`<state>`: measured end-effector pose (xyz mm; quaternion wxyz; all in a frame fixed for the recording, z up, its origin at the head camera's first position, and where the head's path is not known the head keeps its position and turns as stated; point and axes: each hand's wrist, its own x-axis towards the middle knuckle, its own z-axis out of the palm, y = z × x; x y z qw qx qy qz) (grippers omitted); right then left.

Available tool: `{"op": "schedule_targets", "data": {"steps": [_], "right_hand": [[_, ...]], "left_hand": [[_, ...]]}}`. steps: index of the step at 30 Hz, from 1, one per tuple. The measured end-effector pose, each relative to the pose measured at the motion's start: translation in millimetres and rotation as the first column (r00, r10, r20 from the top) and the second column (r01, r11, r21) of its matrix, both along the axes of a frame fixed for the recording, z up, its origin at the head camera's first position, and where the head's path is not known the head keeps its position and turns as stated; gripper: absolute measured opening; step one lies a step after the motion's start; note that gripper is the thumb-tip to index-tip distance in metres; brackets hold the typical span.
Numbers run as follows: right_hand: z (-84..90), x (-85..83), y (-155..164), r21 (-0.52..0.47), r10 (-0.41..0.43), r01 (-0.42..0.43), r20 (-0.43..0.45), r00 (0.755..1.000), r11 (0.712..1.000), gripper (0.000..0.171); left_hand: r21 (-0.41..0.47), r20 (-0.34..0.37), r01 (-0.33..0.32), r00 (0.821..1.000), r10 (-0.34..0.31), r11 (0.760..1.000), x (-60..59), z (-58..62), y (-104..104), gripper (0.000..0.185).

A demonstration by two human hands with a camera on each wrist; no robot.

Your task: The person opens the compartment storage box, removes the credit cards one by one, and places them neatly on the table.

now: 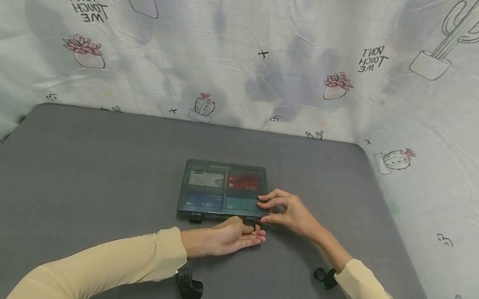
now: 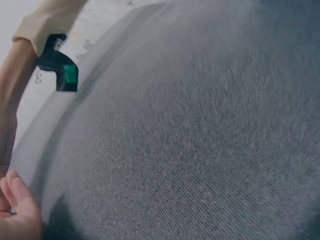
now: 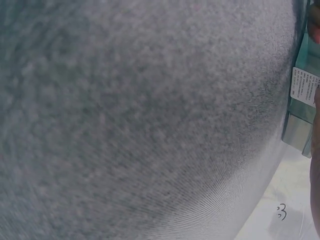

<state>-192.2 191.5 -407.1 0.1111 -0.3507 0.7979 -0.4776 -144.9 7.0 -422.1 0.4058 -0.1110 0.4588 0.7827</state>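
A flat see-through plastic storage case (image 1: 229, 169) lies closed on the table. Through its lid show cards in divided compartments: a red card (image 1: 243, 183) marked VIP, a pale card (image 1: 206, 179), a blue card (image 1: 203, 201) and a teal one. My left hand (image 1: 230, 237) is at the case's front edge, thumb and fingers pinching near the right black latch (image 1: 250, 221). With fingertips on the right side and thumb by the front right corner, my right hand (image 1: 290, 213) grips the case. A white printed label (image 3: 304, 86) appears on the case in the right wrist view.
The grey cloth-covered table (image 1: 99, 174) reaches back to a patterned curtain (image 1: 247, 41) with cactus drawings. A second black latch (image 1: 195, 218) sits at the case's front left. Black wrist-camera mounts hang below both sleeves, the left mount (image 1: 189, 288) nearer the front.
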Motion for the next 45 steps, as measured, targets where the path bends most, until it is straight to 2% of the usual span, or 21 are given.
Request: {"op": "schedule_targets", "data": {"steps": [6,10,12,14,17,19,22,24,25,26,27,29,30,32,34,37,39,43,45], "right_hand": [[1.8,0.4,0,-0.001,0.002,-0.002,-0.032,0.999,1.000,0.025],[2.3,0.8,0,-0.003,0.008,-0.008,-0.057,0.998,1.000,0.025],[2.1,1.3,0,-0.009,0.008,-0.009,-0.056,0.998,1.000,0.025],[1.7,1.8,-1,-0.017,0.007,-0.008,-0.044,0.999,1.000,0.024],[0.6,2.7,0,-0.030,0.000,0.000,-0.008,1.000,1.000,0.023],[0.1,3.1,1,-0.035,-0.008,0.008,0.013,1.000,0.999,0.024],[-0.5,3.4,1,-0.046,-0.019,0.021,0.040,0.999,0.999,0.025],[-0.7,3.4,1,-0.048,-0.021,0.023,0.043,0.999,0.999,0.026],[-0.7,3.6,1,-0.050,-0.021,0.023,0.046,0.999,0.998,0.026],[-0.6,3.7,0,-0.049,-0.022,0.024,0.046,0.999,0.998,0.026],[-0.7,3.8,0,-0.046,-0.023,0.025,0.043,0.999,0.999,0.026],[-0.5,4.4,-1,-0.044,-0.024,0.026,0.044,0.999,0.999,0.026],[-0.4,4.8,-1,-0.041,-0.025,0.027,0.045,0.999,0.999,0.026],[-0.6,5.4,-2,-0.041,-0.023,0.025,0.050,0.999,0.999,0.026],[-1.2,5.9,-2,-0.046,-0.019,0.021,0.053,0.998,0.999,0.026],[-2.0,7.0,-2,-0.051,-0.014,0.016,0.049,0.999,0.999,0.026],[-2.4,8.5,-3,-0.056,-0.012,0.014,0.032,0.999,0.998,0.027],[-2.4,13.8,-4,-0.056,-0.019,0.015,-0.066,0.998,0.998,0.030],[-2.7,17.3,-6,-0.056,-0.028,0.021,-0.127,0.991,0.998,0.032]], "left_hand": [[-0.076,0.005,0.109,0.994,-0.109,0.991,3.4,1.7,-9,0.037],[-0.090,0.006,0.119,0.993,-0.119,0.989,5.5,2.0,-19,0.037],[-0.103,-0.019,0.128,0.991,-0.131,0.986,6.5,4.4,-25,0.035],[-0.131,-0.063,0.137,0.987,-0.146,0.982,7.4,8.3,-32,0.033],[-0.188,-0.175,0.133,0.970,-0.166,0.973,9.7,14.8,-44,0.034],[-0.218,-0.258,0.112,0.951,-0.168,0.969,11.2,18.2,-52,0.034],[-0.252,-0.379,0.084,0.908,-0.179,0.964,12.9,20.8,-63,0.034],[-0.272,-0.454,0.061,0.872,-0.184,0.960,12.8,21.3,-70,0.032],[-0.284,-0.499,0.044,0.846,-0.186,0.958,12.5,21.5,-74,0.032],[-0.303,-0.550,0.019,0.813,-0.191,0.953,11.8,21.9,-77,0.030],[-0.320,-0.606,-0.014,0.772,-0.193,0.947,11.0,22.7,-81,0.028],[-0.349,-0.723,-0.103,0.662,-0.198,0.931,9.3,25.1,-88,0.024],[-0.362,-0.772,-0.155,0.602,-0.202,0.919,9.0,27.8,-92,0.023],[-0.385,-0.840,-0.258,0.496,-0.220,0.886,9.1,34.0,-99,0.021],[-0.402,-0.873,-0.332,0.420,-0.248,0.853,9.6,39.8,-107,0.021],[-0.432,-0.884,-0.392,0.360,-0.297,0.812,8.2,41.3,-118,0.023],[-0.447,-0.886,-0.426,0.329,-0.326,0.787,3.7,32.7,-128,0.026],[-0.480,-0.876,-0.456,0.295,-0.381,0.750,-6.6,9.0,-146,0.032],[-0.503,-0.864,-0.461,0.265,-0.428,0.731,-9.6,0.1,-153,0.036]]}}
